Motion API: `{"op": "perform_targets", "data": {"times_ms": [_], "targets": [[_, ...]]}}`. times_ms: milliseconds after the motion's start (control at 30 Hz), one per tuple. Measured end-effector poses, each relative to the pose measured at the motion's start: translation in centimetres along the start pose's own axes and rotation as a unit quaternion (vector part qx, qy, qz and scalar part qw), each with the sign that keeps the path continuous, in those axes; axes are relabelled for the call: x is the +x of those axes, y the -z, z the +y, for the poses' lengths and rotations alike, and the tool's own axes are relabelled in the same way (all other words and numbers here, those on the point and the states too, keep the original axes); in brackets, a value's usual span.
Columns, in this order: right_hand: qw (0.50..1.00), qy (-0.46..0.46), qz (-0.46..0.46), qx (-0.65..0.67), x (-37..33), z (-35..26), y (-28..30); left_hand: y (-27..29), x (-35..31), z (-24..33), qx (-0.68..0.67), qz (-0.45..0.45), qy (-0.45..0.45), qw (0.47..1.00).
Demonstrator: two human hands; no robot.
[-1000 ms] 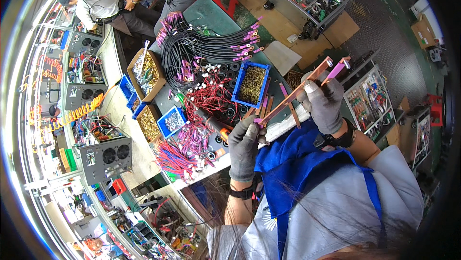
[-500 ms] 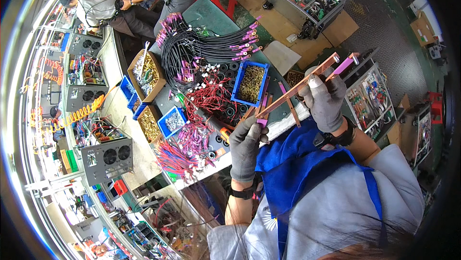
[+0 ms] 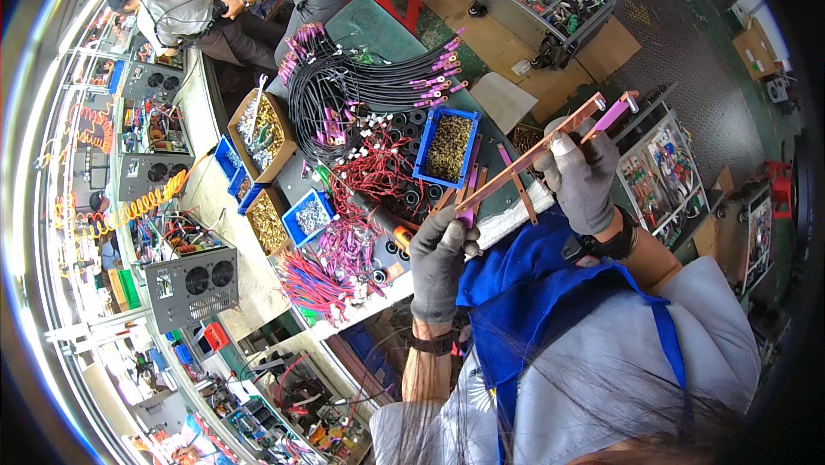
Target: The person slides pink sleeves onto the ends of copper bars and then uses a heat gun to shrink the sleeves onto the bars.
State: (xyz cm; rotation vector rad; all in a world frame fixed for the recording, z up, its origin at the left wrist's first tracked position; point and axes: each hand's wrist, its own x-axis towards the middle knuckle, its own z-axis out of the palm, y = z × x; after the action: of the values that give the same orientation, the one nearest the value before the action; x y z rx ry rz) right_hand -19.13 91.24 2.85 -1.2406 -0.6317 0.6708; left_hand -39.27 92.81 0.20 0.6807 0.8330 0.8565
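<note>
Here, gloved fingers (image 3: 561,147) hold copper bars (image 3: 516,166) (shirt lettering (image 3: 476,371) partly hidden).

Electrical assembly workshop. The setting is identified by a workbench (image 3: 378,28) bearing black cables (image 3: 322,87) with ring terminals, a blue bin (image 3: 472,151) of small brass-coloured hardware and a black-and-orange screwdriver (image 3: 378,217); by copper bars (image 3: 530,155) at its edge; by grey metal chassis (image 3: 191,287) with twin fans, ranged near an orange coiled hose (image 3: 142,209); and by an open, wheeled equipment cabinet (image 3: 595,21) containing wiring.
</note>
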Motion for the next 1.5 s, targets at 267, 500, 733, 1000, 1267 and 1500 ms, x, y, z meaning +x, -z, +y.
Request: {"op": "perform_targets", "data": {"times_ms": [267, 500, 733, 1000, 1267, 1500], "targets": [[0.994, -0.092, 0.028, 0.051, 1.0, -0.6, -0.4, 0.3, 1.4, -0.8, -0.213, -0.005, 0.070, 0.975], [0.985, -0.154, 0.028, 0.073, 1.6, -0.4, -0.5, 0.9, 2.3, -0.9, -0.316, -0.032, 0.124, 0.940], [0.982, -0.158, 0.013, 0.100, 2.8, 0.7, -0.9, 0.8, 2.5, -1.2, -0.391, -0.050, 0.169, 0.903], [0.968, -0.199, -0.016, 0.151, 3.6, 1.3, -1.6, 0.3, 2.1, -0.8, -0.408, -0.061, 0.184, 0.892], [0.963, -0.214, -0.012, 0.165, 3.8, 1.5, -1.8, 0.4, 2.2, -0.7, -0.398, -0.086, 0.181, 0.895], [0.961, -0.227, -0.020, 0.156, 3.7, 1.5, -1.9, 0.4, 2.1, -0.6, -0.403, -0.093, 0.196, 0.889]]}}
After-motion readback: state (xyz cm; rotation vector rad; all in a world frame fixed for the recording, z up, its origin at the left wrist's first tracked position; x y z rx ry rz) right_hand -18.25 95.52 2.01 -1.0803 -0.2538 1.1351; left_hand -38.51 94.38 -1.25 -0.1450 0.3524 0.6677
